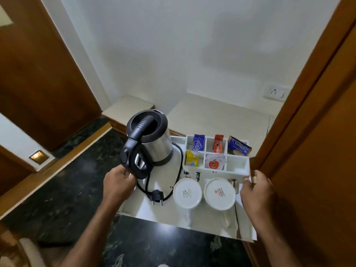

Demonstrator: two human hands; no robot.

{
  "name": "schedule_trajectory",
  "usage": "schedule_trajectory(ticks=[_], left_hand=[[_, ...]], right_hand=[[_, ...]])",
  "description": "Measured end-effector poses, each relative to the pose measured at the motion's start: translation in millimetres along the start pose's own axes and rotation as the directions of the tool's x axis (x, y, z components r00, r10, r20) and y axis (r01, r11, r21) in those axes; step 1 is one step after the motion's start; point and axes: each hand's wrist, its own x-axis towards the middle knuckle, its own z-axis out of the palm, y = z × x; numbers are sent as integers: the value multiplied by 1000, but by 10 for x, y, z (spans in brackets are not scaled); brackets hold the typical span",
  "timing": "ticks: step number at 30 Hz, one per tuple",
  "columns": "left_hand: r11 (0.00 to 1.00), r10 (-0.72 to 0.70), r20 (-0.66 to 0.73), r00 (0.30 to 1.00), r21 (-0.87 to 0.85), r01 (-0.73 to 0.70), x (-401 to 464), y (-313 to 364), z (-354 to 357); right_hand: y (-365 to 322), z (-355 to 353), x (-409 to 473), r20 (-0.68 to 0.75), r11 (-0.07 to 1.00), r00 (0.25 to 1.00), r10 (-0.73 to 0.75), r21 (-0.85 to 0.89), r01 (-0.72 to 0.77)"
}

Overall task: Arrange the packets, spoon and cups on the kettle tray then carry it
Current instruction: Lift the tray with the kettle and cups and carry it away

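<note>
The white kettle tray [146,211] is up in the air over a dark floor. My left hand [118,183] grips its left edge beside the kettle handle. My right hand [257,189] grips its right edge. A steel kettle [154,143] with a black lid stands on it, its black cord and plug [157,196] coiled in front. Two white cups [187,193] [219,193] sit upside down at the front. A spoon [234,186] lies between the right cup and my right hand. Packets [217,146] stand in the divided compartments at the back right.
A cream ledge [217,116] lies beyond the tray, with a wall socket [275,92] above it on the right. A wooden door frame [308,105] stands close on the right. Another wooden door [38,74] is on the left. The dark stone floor [67,189] spreads below.
</note>
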Motion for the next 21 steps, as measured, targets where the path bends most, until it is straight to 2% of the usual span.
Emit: schedule_trajectory(ticks=[3,11,17,21], left_hand=[[999,36,56,998,-16,-35,650,108,176],[967,246,209,946,-123,-225,2368,619,813],[956,293,309,905,-115,-270,3084,1022,1407],[941,337,321,885,-92,-325,3417,1236,1873]], right_hand=[[-234,347,394,-40,999,999,34,-28,-35],[-580,1073,1229,-171,976,966,194,-62,-207],[-497,1387,1852,-203,943,927,315,-46,-330],[-340,1573,2335,-206,933,919,336,-63,-354]])
